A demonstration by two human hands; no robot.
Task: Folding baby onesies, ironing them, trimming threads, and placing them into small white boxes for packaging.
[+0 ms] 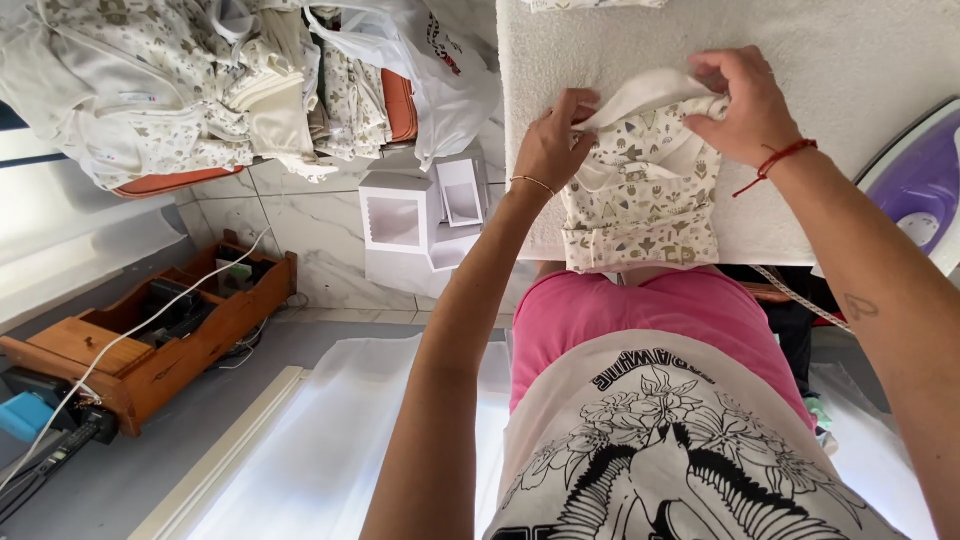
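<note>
2 hands work on a small printed baby garment (645,195) lying at the near edge of a white padded board (850,60). The left hand (553,145) pinches the cream top edge between thumb and fingers; the right hand (745,105) is clamped on the same fold. A purple iron (920,180) sits near the right edge; bare board lies beyond. White boxes (415,210) stand below, left.
</note>
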